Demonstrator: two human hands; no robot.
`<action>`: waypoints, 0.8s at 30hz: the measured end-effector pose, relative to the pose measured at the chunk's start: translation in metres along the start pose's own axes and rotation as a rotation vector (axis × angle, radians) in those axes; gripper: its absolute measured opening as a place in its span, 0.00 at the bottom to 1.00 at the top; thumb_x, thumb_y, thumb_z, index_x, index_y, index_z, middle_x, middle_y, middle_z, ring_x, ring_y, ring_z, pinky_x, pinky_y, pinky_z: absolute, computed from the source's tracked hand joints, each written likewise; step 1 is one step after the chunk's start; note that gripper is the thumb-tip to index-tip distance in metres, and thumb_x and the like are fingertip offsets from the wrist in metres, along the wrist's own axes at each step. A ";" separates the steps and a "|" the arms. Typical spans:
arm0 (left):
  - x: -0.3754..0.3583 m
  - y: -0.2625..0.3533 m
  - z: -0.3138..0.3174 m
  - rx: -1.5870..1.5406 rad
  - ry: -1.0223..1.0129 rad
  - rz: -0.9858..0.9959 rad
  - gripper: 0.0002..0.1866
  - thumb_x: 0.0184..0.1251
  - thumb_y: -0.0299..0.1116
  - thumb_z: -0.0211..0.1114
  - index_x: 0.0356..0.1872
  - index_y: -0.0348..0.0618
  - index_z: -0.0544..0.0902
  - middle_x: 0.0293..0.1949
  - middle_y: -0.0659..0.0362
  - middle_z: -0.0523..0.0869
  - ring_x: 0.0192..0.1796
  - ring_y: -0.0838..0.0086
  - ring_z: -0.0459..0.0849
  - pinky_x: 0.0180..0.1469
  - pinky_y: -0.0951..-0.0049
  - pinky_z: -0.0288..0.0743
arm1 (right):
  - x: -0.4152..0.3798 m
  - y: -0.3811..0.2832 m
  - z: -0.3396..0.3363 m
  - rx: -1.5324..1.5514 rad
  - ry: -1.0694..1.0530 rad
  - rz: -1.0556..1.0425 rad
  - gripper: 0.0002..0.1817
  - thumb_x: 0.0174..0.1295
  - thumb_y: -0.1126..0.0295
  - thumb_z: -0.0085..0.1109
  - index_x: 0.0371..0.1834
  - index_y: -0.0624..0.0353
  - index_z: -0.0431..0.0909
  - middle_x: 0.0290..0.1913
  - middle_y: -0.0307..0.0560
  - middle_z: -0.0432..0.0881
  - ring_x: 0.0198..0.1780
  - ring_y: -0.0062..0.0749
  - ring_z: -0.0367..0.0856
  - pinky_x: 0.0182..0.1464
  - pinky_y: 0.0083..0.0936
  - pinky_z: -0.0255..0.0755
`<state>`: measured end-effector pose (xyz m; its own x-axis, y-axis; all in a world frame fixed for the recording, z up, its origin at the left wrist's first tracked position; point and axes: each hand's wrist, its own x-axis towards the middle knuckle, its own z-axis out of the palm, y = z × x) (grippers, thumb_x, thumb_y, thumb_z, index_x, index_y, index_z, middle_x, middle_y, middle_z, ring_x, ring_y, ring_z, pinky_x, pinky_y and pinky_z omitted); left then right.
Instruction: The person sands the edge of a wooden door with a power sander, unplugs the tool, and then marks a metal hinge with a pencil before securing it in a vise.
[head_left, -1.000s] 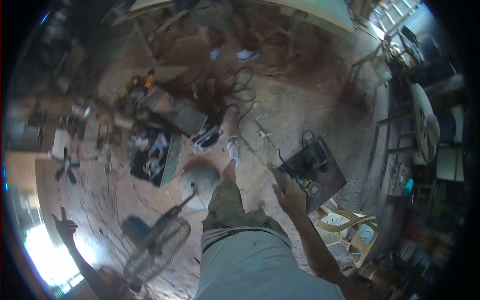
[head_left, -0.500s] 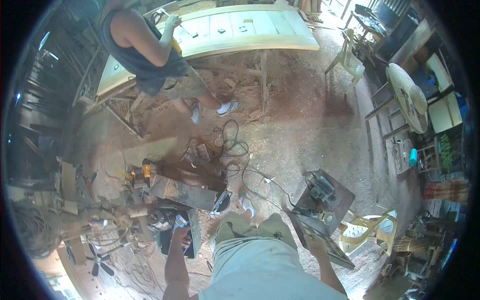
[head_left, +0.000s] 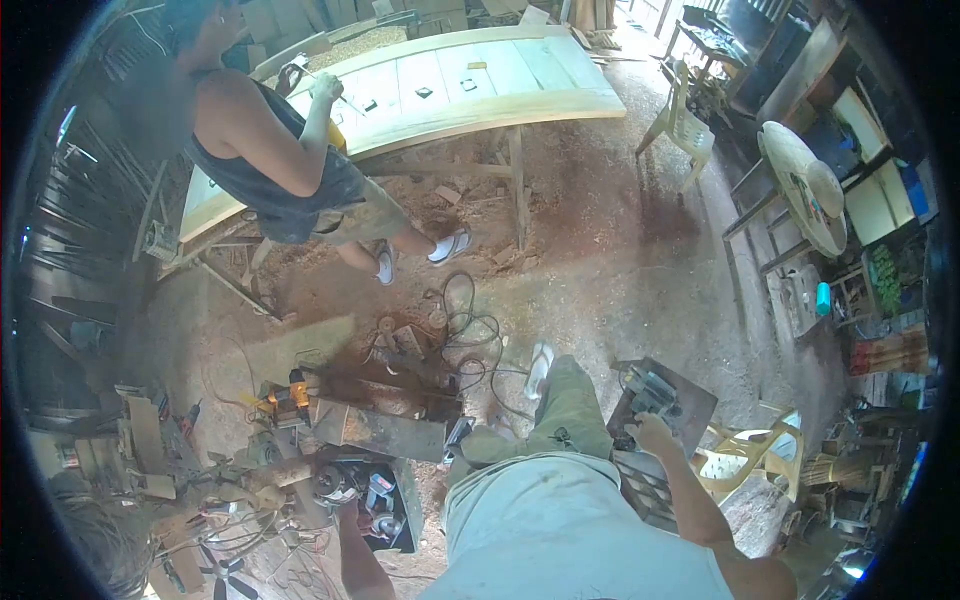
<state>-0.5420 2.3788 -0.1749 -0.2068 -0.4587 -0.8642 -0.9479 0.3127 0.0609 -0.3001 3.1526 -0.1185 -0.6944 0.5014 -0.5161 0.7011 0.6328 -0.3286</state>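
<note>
My left hand (head_left: 347, 512) is at the rim of a dark open box (head_left: 408, 505) on the left. It is against a round, grey-and-dark power tool (head_left: 336, 484); its fingers are mostly hidden. Inside the box, a blue-and-grey tool (head_left: 380, 490) lies just right of that hand. On the other side, my right hand (head_left: 652, 436) has curled fingers at the near end of a motor-like machine (head_left: 653, 392) on a dark board (head_left: 692, 405). Whatever those fingers hold is hidden. Below the hand is a dark slatted panel (head_left: 640, 480).
A person (head_left: 265, 150) stands at a long wooden panel (head_left: 420, 80) on trestles, holding a tool. A black cord (head_left: 478, 325) loops over the floor. A yellow drill (head_left: 298, 388) is near a wooden beam (head_left: 380, 430). A fallen plastic chair (head_left: 745, 455) lies at right.
My left hand has come away from the blue-and-grey tool, now lying in the box. My right hand has moved forward from the slatted panel to the machine. One foot has stepped forward.
</note>
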 end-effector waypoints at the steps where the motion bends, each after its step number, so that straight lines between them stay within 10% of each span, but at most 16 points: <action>1: -0.004 -0.002 0.005 -0.021 0.005 -0.006 0.24 0.74 0.55 0.68 0.54 0.44 0.86 0.36 0.47 0.89 0.36 0.54 0.91 0.44 0.39 0.86 | 0.022 -0.013 -0.016 0.008 -0.064 0.017 0.23 0.67 0.52 0.66 0.55 0.57 0.88 0.52 0.66 0.89 0.56 0.62 0.87 0.61 0.47 0.80; 6: -0.033 -0.013 0.065 -0.110 0.016 -0.064 0.24 0.74 0.54 0.67 0.55 0.44 0.86 0.37 0.48 0.89 0.36 0.55 0.92 0.43 0.42 0.86 | 0.155 0.019 -0.006 -0.289 -0.037 -0.312 0.29 0.70 0.49 0.61 0.61 0.62 0.82 0.61 0.63 0.86 0.63 0.59 0.83 0.68 0.51 0.75; 11: -0.076 0.025 0.199 -0.121 -0.068 -0.065 0.23 0.74 0.53 0.67 0.56 0.45 0.86 0.37 0.49 0.90 0.37 0.56 0.92 0.43 0.44 0.86 | 0.240 -0.088 -0.139 -0.111 -0.184 -0.072 0.31 0.70 0.48 0.60 0.64 0.63 0.81 0.66 0.68 0.82 0.69 0.62 0.78 0.70 0.52 0.74; 15: -0.114 0.106 0.324 -0.046 -0.211 0.069 0.23 0.75 0.53 0.67 0.57 0.45 0.86 0.38 0.50 0.90 0.37 0.58 0.92 0.43 0.46 0.86 | 0.359 -0.056 -0.160 -0.118 -0.174 -0.131 0.30 0.70 0.54 0.61 0.69 0.62 0.78 0.71 0.70 0.77 0.70 0.67 0.77 0.71 0.54 0.73; 18: -0.130 0.175 0.384 0.032 -0.282 0.242 0.23 0.75 0.52 0.67 0.57 0.45 0.86 0.38 0.51 0.90 0.38 0.58 0.92 0.43 0.47 0.86 | 0.448 -0.027 -0.150 -0.045 0.207 -0.307 0.24 0.69 0.56 0.62 0.62 0.58 0.81 0.58 0.65 0.83 0.61 0.63 0.83 0.63 0.54 0.79; 24: -0.120 0.321 0.410 0.082 -0.303 0.473 0.22 0.75 0.51 0.66 0.58 0.46 0.86 0.39 0.52 0.91 0.38 0.60 0.92 0.42 0.50 0.86 | 0.520 -0.128 -0.243 -0.106 0.046 -0.287 0.17 0.69 0.61 0.60 0.56 0.57 0.80 0.56 0.61 0.80 0.56 0.59 0.84 0.58 0.51 0.81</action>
<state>-0.7219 2.8749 -0.2559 -0.5143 0.0024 -0.8576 -0.7442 0.4957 0.4476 -0.7901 3.4755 -0.1530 -0.8702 0.3177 -0.3767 0.4559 0.8092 -0.3706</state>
